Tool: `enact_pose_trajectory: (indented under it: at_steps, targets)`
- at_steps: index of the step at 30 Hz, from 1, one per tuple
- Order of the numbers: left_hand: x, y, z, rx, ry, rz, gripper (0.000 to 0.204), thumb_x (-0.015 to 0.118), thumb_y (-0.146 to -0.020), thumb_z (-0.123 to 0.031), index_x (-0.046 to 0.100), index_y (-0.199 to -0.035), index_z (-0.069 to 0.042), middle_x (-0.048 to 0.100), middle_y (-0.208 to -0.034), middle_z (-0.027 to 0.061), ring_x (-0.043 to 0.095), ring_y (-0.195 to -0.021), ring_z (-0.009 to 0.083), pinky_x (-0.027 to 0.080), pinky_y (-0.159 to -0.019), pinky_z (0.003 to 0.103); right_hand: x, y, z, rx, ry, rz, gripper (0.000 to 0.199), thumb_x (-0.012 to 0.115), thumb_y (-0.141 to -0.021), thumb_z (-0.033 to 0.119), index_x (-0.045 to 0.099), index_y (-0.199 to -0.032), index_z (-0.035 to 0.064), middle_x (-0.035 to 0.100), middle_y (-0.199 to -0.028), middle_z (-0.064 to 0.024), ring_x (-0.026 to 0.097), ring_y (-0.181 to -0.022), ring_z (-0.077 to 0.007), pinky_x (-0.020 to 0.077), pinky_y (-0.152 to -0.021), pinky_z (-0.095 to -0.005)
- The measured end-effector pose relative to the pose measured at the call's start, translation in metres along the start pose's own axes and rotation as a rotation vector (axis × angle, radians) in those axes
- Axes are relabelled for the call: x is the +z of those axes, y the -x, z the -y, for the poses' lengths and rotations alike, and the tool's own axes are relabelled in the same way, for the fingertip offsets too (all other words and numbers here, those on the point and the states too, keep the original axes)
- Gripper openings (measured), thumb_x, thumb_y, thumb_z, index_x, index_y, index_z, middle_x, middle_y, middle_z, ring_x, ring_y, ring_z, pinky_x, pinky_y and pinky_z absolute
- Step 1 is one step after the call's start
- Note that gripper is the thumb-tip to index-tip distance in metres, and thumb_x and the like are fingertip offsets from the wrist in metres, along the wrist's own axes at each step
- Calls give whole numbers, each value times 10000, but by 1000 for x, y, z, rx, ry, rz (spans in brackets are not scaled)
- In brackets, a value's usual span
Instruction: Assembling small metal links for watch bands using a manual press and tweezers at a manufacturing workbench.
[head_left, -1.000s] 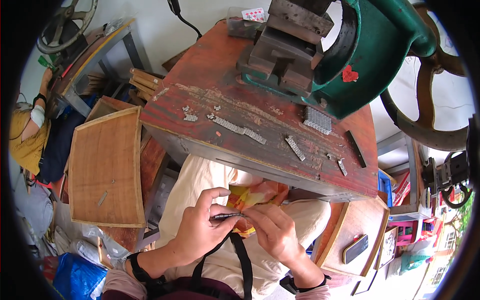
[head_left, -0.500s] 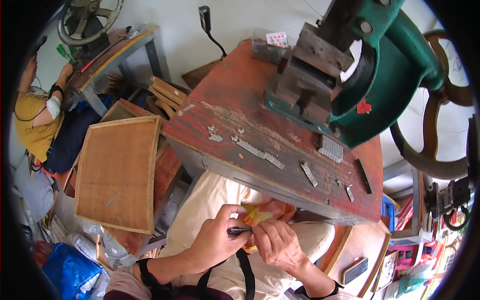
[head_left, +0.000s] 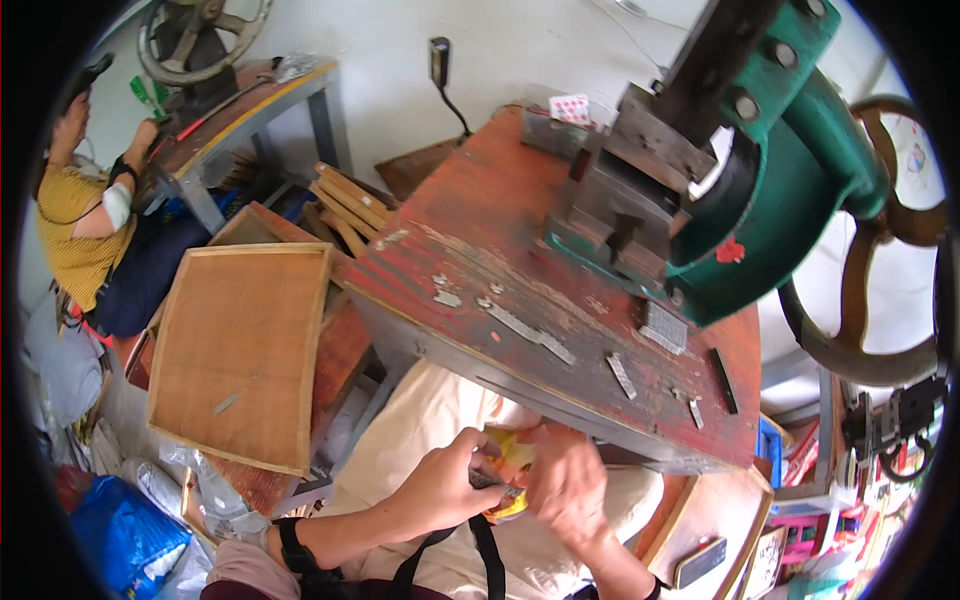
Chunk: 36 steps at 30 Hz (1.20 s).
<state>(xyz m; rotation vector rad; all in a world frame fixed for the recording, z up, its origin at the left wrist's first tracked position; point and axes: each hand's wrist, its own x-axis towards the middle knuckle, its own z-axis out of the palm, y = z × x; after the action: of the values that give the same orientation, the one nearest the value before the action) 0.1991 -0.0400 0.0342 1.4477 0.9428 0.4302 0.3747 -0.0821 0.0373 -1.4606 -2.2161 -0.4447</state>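
Note:
Over my lap, my left hand is closed, pinching a small dark piece between thumb and fingers. Its kind is hard to make out, as the fingers cover much of it. Just to the right, my right hand is smeared by motion, and its fingers cannot be read. Behind and below both hands lies a crumpled yellow and orange plastic bag, partly hidden by them. On the red worn table ahead are a ridged grey metal block, thin grey metal strips and a dark flat bar.
A green hand press with a large wheel stands on the red table. Left is a shallow wooden tray with one small strip. A phone lies on a board at lower right. A co-worker sits far left.
My right hand has come away from the dark piece, moving slightly up and right. My left hand keeps its hold. The whole view has shifted a little.

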Motion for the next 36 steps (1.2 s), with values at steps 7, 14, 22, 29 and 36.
enact_pose_trajectory:
  at_steps: [7, 14, 22, 29, 36]
  targets:
    - [4, -1, 21, -38, 245, 108, 366, 686, -718, 6, 472, -1015, 31, 635, -831, 105, 625, -788, 140, 497, -688, 251, -23, -2, -4, 192, -335, 144, 170, 621, -696, 11, 581, -858, 45, 573, -788, -70, 579, -693, -231, 480, -598, -332]
    - [1, -7, -4, -59, 404, 129, 286, 631, -754, 60, 467, -987, 41, 630, -847, 155, 650, -749, 195, 556, -684, 288, -70, 29, -92, 695, -248, -144, 67, 578, -802, 25, 617, -857, 32, 594, -758, -125, 575, -634, -286, 462, -554, -354]
    - [-4, -10, -5, -38, 447, 103, 292, 639, -763, 48, 469, -1000, 36, 620, -841, 147, 656, -736, 210, 560, -677, 299, -74, 26, -171, 740, -309, 90, 130, 601, -771, 6, 631, -897, -4, 613, -855, -147, 636, -761, -255, 496, -657, -315]
    - [10, -16, 10, 196, 182, 188, 301, 659, -798, -93, 504, -1034, 10, 641, -957, 83, 604, -916, 119, 483, -793, 254, -90, 47, -185, 815, -392, 211, 134, 598, -697, 3, 648, -820, -9, 615, -674, -128, 585, -615, -189, 453, -568, -289]
    - [2, -8, -3, 193, 195, 79, 241, 620, -795, -86, 491, -978, 3, 645, -867, 102, 602, -777, 143, 451, -701, 259, -88, 29, -130, 462, 100, 218, 163, 487, -890, 10, 557, -1022, -54, 615, -930, -111, 565, -773, -143, 457, -671, -246]
